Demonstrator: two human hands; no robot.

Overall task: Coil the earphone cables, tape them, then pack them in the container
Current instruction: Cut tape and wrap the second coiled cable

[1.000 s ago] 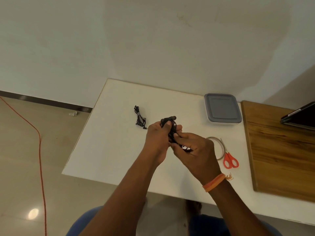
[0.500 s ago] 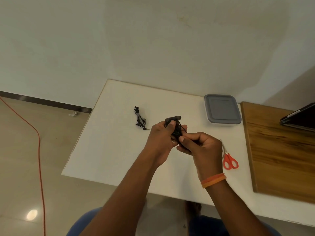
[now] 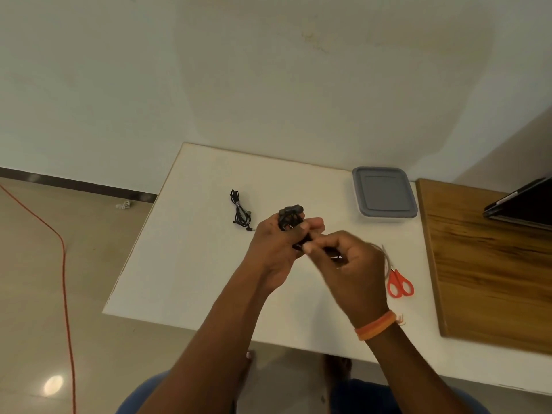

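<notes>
Above the white table (image 3: 185,264), the left hand (image 3: 274,249) grips a black coiled earphone cable (image 3: 289,218); the right hand (image 3: 349,261), at its 4 o'clock, pinches the cable's loose end. A grey-lidded square plastic container (image 3: 383,192) sits at 2 o'clock, and a second black bundled earphone cable (image 3: 240,212) lies at 10 o'clock.

Most of the black earphone cable (image 3: 290,217) is concealed inside the left hand (image 3: 276,246) and behind the right hand (image 3: 349,264); coil count indeterminable. The right hand is motion-blurred, its fingers (image 3: 316,245) indistinct. The tape roll (image 3: 383,249) is largely hidden behind the right hand. The scissors' (image 3: 400,286) blades are partly covered. The dark device (image 3: 522,206) and wooden board (image 3: 490,264) are cut off at the right edge. Container (image 3: 383,192) contents are hidden by its lid.
</notes>
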